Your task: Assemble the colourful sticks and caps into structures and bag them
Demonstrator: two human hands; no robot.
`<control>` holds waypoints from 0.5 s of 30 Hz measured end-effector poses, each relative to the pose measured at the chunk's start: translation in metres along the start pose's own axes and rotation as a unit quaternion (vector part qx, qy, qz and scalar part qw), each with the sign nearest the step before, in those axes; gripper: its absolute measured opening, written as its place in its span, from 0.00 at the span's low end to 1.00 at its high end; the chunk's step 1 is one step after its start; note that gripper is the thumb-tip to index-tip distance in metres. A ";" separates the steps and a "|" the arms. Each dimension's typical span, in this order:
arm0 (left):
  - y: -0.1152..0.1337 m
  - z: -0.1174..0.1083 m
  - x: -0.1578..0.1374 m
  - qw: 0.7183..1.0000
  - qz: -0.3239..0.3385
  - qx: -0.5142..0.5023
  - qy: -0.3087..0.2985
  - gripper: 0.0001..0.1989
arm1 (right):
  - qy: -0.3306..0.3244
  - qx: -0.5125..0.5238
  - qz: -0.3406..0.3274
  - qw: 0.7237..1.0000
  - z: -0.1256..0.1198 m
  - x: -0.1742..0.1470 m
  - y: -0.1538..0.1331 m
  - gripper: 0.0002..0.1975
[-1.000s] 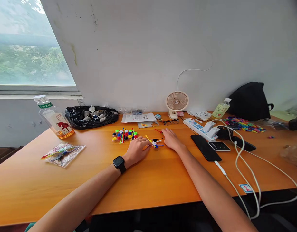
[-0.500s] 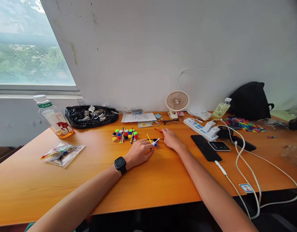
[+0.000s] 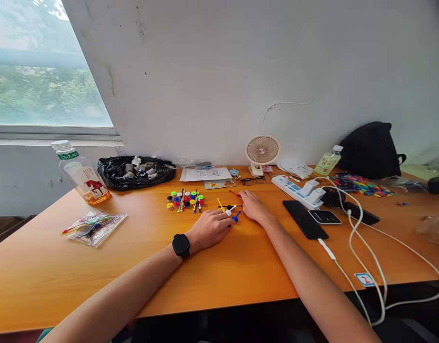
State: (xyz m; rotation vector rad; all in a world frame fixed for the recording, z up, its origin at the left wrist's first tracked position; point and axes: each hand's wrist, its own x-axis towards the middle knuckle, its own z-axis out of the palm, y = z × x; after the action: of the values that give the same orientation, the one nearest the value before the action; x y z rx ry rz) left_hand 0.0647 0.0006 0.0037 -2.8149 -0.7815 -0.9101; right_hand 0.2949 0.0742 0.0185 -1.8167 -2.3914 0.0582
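The bare left hand [image 3: 210,227] is lying palm-down, curled, its fingertips touching a blue plastic disc-and-stick piece [image 3: 235,219] at its three o'clock; the bare right hand [image 3: 253,205] is slanting toward a thin red plastic stick [image 3: 234,193] at its ten o'clock. I cannot tell whether either is pinching.

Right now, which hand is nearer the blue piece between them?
Left. The left hand is close beside the blue piece; the right hand is farther off, beyond it to the right.

Blue piece [image 3: 235,219], yellow stick [image 3: 221,205], orange tabletop [image 3: 219,276]
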 end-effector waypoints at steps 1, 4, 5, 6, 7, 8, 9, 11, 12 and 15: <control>0.001 -0.001 0.000 1.000 0.000 -0.015 -0.003 0.11 | 0.004 -0.001 0.000 1.000 0.000 0.000 0.000 0.20; 0.003 -0.004 0.001 0.998 0.001 -0.057 -0.015 0.10 | 0.014 -0.006 0.000 1.000 0.000 0.000 0.000 0.20; 0.004 -0.005 0.001 0.997 0.002 -0.069 -0.019 0.10 | 0.014 -0.006 0.000 1.000 0.000 0.000 0.000 0.20; 0.006 -0.006 0.002 0.997 0.004 -0.079 -0.023 0.10 | 0.013 -0.006 0.000 1.000 0.001 0.000 0.000 0.20; 0.007 -0.007 0.002 0.996 0.006 -0.087 -0.027 0.10 | 0.012 -0.007 0.002 1.000 0.001 0.000 0.000 0.20; 0.009 -0.008 0.002 0.995 0.009 -0.092 -0.032 0.11 | 0.011 -0.008 0.003 1.000 0.001 0.000 0.000 0.20; 0.010 -0.009 0.002 0.995 0.012 -0.095 -0.036 0.11 | 0.010 -0.009 0.003 1.000 0.001 0.000 -0.001 0.20; 0.013 -0.010 0.003 0.994 0.015 -0.100 -0.044 0.13 | 0.009 -0.011 0.003 1.000 0.001 0.001 -0.001 0.20; 0.014 -0.010 0.003 0.993 0.017 -0.102 -0.048 0.15 | 0.009 -0.012 0.003 1.000 0.002 0.001 -0.001 0.20; 0.016 -0.011 0.003 0.992 0.023 -0.108 -0.060 0.19 | 0.012 -0.014 -0.002 1.000 0.004 0.002 0.000 0.20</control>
State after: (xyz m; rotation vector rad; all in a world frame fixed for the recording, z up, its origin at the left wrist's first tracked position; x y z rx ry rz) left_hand 0.0693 -0.0145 0.0158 -3.0866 -0.6649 -0.8750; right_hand 0.2942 0.0760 0.0149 -1.8133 -2.3919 0.0025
